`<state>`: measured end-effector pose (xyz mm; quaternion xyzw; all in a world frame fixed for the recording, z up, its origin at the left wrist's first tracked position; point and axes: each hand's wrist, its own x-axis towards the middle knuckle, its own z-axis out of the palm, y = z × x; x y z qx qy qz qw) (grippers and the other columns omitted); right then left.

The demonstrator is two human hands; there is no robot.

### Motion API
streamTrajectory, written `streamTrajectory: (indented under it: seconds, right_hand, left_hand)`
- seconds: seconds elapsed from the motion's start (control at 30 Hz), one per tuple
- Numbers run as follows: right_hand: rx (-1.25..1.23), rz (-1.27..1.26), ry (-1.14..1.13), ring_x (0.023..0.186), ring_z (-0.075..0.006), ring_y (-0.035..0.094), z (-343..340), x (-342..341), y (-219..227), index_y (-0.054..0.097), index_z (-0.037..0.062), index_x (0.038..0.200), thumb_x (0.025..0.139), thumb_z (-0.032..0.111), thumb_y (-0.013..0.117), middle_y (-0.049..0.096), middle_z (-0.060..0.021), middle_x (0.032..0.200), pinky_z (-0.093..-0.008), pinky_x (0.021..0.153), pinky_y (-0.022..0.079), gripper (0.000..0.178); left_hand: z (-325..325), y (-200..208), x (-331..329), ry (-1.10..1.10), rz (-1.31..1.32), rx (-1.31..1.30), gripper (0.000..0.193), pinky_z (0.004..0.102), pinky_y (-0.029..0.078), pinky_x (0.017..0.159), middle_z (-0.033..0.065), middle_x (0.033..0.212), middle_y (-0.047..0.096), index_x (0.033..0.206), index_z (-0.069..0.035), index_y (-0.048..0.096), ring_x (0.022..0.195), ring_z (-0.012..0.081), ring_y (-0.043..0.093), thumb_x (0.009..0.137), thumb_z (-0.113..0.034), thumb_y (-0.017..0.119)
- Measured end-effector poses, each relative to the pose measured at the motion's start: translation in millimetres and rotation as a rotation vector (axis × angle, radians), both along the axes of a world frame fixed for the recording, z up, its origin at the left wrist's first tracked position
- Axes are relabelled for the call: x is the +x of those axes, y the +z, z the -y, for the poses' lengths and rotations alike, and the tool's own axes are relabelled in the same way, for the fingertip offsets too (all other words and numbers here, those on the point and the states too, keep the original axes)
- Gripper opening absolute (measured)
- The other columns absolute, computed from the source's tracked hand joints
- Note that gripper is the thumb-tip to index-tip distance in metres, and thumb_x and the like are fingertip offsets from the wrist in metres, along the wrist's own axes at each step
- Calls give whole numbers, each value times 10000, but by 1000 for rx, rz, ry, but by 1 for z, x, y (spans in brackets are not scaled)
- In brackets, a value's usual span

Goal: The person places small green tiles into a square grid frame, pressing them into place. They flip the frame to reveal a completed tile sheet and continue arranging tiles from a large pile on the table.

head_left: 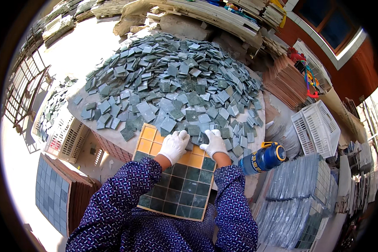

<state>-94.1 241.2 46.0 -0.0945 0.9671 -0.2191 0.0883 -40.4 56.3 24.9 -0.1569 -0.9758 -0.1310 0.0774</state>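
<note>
A grid tray [148, 133] with yellow cells and a pale rim leans against the near edge of the table in front of me. Square dark green stone tiles [179, 170] fill its lower rows, while bare yellow cells show in the upper rows. My left hand [173, 147], in a white glove, is over the upper cells with its fingers curled together; what they hold is hidden. Also gloved in white, my right hand [214, 144] pinches a dark stone tile [203, 139] between thumb and fingers at the tray's top edge.
A big heap of loose stone tiles [168, 69] covers the table [82, 110] beyond the tray. A blue bottle [262, 159] lies tilted at the right. White crates [317, 128], wrapped tile stacks [290, 178] and filled grid trays [52, 193] stand around the table.
</note>
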Motion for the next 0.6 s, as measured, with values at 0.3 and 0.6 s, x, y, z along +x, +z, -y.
streamTrajectory:
  seconds: [0.3,0.6]
  right_hand:
    - [24,-228,21,1058,-329,575,-7,14,-3,534,131,1174,661,287,800,528,-134,1182,-420,895,482,598]
    - [-178,-192,298,882,-302,618,89,82,-14,535,100,1192,685,286,791,567,-139,1105,-395,786,511,598]
  left_hand:
    - [24,17,28,-49,-105,259,582,402,467,865,99,1115,520,1121,-97,554,1061,311,512,613,-217,812]
    - [167,-5,77,132,71,362,602,412,477,894,140,1161,552,1206,-75,545,1056,354,555,663,-184,780]
